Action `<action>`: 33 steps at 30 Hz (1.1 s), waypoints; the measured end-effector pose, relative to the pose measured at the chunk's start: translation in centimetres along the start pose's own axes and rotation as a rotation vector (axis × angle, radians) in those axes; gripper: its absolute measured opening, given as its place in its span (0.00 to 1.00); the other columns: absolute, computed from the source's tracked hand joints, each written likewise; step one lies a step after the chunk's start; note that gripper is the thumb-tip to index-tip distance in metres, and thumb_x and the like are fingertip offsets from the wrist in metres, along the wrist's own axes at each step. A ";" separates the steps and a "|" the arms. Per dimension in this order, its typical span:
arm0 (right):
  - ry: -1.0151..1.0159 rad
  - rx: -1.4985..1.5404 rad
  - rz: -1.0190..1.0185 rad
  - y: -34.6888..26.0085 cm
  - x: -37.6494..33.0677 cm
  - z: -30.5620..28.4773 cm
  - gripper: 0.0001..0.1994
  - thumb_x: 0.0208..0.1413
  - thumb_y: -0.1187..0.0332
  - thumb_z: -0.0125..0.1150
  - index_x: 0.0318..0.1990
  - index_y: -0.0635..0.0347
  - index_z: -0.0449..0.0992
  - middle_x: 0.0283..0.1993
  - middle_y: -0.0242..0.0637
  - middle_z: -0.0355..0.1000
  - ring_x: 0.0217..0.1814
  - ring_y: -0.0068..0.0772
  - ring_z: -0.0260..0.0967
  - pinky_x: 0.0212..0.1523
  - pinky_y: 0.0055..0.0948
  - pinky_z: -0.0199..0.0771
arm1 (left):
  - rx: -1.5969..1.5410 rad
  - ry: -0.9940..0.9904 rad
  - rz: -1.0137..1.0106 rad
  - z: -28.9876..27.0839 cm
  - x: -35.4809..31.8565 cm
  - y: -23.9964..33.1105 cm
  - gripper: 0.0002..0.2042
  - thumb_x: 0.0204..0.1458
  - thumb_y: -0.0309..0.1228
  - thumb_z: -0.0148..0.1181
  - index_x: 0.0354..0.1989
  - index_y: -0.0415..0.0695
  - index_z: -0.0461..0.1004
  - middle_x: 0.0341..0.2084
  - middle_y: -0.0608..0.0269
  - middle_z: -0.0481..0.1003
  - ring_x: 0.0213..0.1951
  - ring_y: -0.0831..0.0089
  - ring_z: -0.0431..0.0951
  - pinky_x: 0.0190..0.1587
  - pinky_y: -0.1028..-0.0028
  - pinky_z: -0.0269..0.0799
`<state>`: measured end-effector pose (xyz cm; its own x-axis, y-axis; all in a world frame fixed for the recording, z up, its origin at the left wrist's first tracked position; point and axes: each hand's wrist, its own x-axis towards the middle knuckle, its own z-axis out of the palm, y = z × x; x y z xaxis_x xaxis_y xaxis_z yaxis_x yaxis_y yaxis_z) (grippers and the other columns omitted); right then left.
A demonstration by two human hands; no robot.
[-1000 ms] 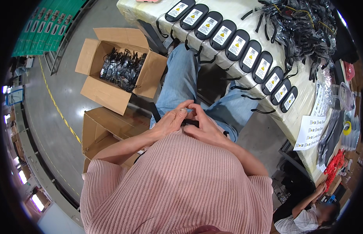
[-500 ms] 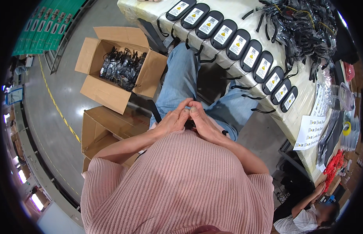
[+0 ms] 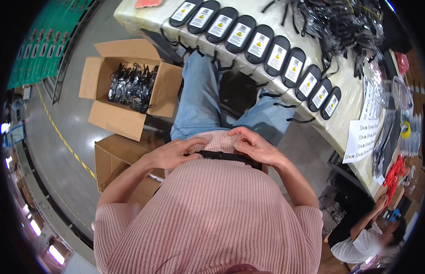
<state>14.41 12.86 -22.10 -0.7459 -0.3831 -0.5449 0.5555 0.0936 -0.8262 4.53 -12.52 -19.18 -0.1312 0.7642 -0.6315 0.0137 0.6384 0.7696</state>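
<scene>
A black strap (image 3: 226,156) runs across my waist over the pink ribbed shirt (image 3: 212,205). My left hand (image 3: 173,152) lies at the strap's left part, fingers stretched toward the middle and nothing seen in them. On the other side, my right hand (image 3: 254,145) rests just above the strap, its thumb and forefinger apart and the other fingers curled. Between the hands the shirt's hem hangs over the blue jeans (image 3: 201,96). Beyond my knees, several black oval devices (image 3: 240,34) with white labels and black cords lie in a slanting row along the table's near edge.
The wrapped table (image 3: 308,107) bears a heap of bagged black cords (image 3: 340,29), label sheets (image 3: 361,141) and yellow tape (image 3: 406,130). An open carton (image 3: 164,91) of bagged parts stands left, another carton (image 3: 112,157) nearer. A co-worker (image 3: 358,244) sits at lower right.
My hands, joined at the waist before, have drawn apart to either side. The black strap now shows between them. The view has shifted, and the table's things sit farther left in it.
</scene>
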 end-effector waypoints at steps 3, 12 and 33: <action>-0.028 0.044 0.010 0.7 -0.6 -0.9 0.16 0.57 0.65 0.50 0.51 0.60 0.63 0.28 0.25 0.62 0.31 0.15 0.57 0.32 0.19 0.60 | -0.012 -0.047 -0.027 -0.3 0.0 -0.1 0.24 0.54 0.40 0.51 0.57 0.43 0.59 0.31 0.54 0.71 0.34 0.66 0.72 0.40 0.69 0.66; -0.052 0.005 -0.013 1.0 0.7 -1.4 0.15 0.54 0.65 0.53 0.46 0.63 0.66 0.28 0.32 0.65 0.29 0.22 0.60 0.31 0.24 0.62 | -0.036 0.103 0.048 0.7 -0.1 0.0 0.17 0.56 0.34 0.50 0.50 0.38 0.65 0.32 0.51 0.73 0.33 0.66 0.73 0.38 0.72 0.67; 0.156 -0.231 0.045 3.1 -9.6 -1.0 0.16 0.50 0.69 0.58 0.45 0.64 0.66 0.34 0.42 0.70 0.33 0.37 0.69 0.35 0.32 0.69 | -0.012 0.109 -0.267 -0.1 -6.4 -1.5 0.22 0.40 0.36 0.61 0.43 0.37 0.69 0.38 0.47 0.74 0.41 0.54 0.74 0.44 0.65 0.68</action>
<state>22.93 17.70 -19.60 -0.7803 -0.2291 -0.5819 0.5037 0.3213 -0.8019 5.23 -18.38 -16.22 -0.2343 0.5546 -0.7985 -0.0474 0.8138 0.5791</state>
